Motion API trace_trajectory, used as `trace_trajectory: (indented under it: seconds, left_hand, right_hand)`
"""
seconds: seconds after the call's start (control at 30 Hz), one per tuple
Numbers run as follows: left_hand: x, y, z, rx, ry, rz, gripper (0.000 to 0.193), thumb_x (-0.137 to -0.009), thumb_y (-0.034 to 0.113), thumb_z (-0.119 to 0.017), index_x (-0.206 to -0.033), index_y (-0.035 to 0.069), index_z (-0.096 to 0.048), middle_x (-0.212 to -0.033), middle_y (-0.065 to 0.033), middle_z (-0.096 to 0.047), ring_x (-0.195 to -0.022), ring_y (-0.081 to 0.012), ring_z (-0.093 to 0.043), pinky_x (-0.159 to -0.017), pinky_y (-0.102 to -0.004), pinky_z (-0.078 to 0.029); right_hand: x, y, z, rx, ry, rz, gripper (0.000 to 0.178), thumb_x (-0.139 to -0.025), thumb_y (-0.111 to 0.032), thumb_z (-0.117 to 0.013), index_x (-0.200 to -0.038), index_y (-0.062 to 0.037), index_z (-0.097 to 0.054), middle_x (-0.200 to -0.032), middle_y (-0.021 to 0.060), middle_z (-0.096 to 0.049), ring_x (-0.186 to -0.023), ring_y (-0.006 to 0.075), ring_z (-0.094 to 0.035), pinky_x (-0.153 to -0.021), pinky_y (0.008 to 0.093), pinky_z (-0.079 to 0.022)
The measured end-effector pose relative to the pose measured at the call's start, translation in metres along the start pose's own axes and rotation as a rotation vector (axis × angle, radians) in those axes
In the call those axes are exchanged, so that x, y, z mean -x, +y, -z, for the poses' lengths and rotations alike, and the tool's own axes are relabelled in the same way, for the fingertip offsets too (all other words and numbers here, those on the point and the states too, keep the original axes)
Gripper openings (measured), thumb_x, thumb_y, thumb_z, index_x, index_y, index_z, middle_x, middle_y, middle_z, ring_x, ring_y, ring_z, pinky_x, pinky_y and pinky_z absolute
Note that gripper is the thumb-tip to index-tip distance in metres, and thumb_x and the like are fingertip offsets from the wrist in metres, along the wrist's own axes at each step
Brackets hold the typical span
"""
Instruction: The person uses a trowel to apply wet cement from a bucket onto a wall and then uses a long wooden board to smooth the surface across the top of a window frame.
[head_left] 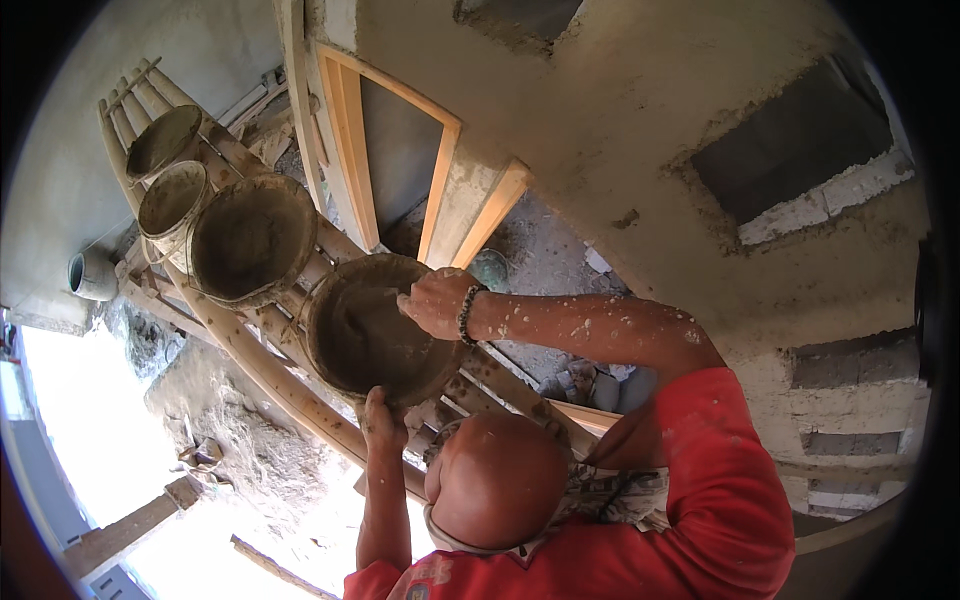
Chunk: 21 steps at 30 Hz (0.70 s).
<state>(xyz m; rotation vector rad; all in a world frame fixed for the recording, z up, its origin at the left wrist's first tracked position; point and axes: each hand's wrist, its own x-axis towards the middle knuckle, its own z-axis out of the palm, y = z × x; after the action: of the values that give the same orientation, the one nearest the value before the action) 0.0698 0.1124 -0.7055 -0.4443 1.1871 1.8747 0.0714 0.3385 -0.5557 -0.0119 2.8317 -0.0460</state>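
Neither of my hands shows in the picture. Just below the view, a co-worker point(600, 560) in a red shirt leans over a round, mud-coated basin point(322, 345) of wet grey mortar point(375, 345). The co-worker's right hand point(440, 303), with a beaded bracelet, is curled above the mortar at the basin's far right side; whether it grips a tool cannot be made out. At the near rim, the co-worker's left hand point(383, 422) touches the basin. Splashes of mortar dot the right forearm.
The basin rests on a platform of wooden poles point(265, 370). Farther left along it stand another large basin point(250, 240), a bucket point(172, 200) and a third basin point(163, 142). A plastered wall point(620, 130) with openings rises at right, beside a wooden frame point(445, 180). Another bucket point(93, 276) lies far left.
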Motion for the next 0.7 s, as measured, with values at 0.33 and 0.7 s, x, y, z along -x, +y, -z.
trace_trajectory:
  seconds: [0.33,0.7]
  left_hand:
    - [0.01,0.002,-0.004,-0.065,0.004,-0.037,0.027,-0.091,0.024,-0.048,-0.109,0.007,-0.057,-0.099,-0.0029,-0.057,-0.085,-0.0152,-0.056,-0.069,-0.0268,-0.049]
    - [-0.008,-0.015,0.002,0.01,0.011,0.036,0.018,-0.09,0.019,-0.045,-0.1,0.008,-0.056,-0.097,-0.0053,-0.06,-0.085,-0.0168,-0.06,-0.069,-0.0309,-0.052]
  right_hand:
    - [0.002,-0.029,-0.033,0.158,-0.274,0.044,0.018,-0.077,-0.019,-0.058,-0.076,-0.0083,-0.072,-0.078,0.0114,-0.069,-0.077,0.0262,-0.068,-0.061,0.0418,-0.052]
    - [-0.019,-0.018,-0.002,-0.512,-0.626,-0.118,0.033,-0.086,-0.031,-0.053,-0.107,-0.0087,-0.066,-0.075,0.0166,-0.068,-0.063,0.0251,-0.067,-0.059,0.0371,-0.052]
